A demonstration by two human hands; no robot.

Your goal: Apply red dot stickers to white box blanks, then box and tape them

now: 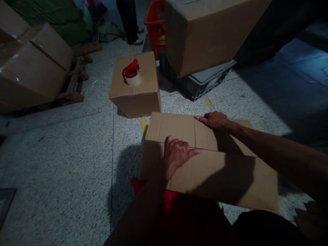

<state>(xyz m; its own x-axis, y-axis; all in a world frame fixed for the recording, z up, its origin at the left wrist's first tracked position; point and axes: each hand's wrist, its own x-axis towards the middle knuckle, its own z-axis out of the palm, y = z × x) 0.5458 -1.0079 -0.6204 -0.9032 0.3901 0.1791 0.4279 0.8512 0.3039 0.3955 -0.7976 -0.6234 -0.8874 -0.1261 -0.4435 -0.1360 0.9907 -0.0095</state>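
In front of me is a long brown cardboard box (220, 174), with two panels meeting along a seam and my shadow falling across it. My left hand (176, 152) grips the box near its left end at the seam, fingers curled and thumb pointing right along the cardboard. Farther back, my right hand (214, 120) holds the far edge, its thumb lying on the top panel and its fingertips partly hidden beyond the edge. Behind the box, a smaller carton (139, 104) carries a red tape dispenser (132, 71) with a roll of tape.
A large carton (212, 41) rests tilted on a grey plastic crate (197, 90). Behind stands a red basket (155, 34), with a person's legs (128, 20) beside it. Cartons (30, 71) sit on a wooden pallet (74, 82) at left. Red material (176, 205) shows below my box.
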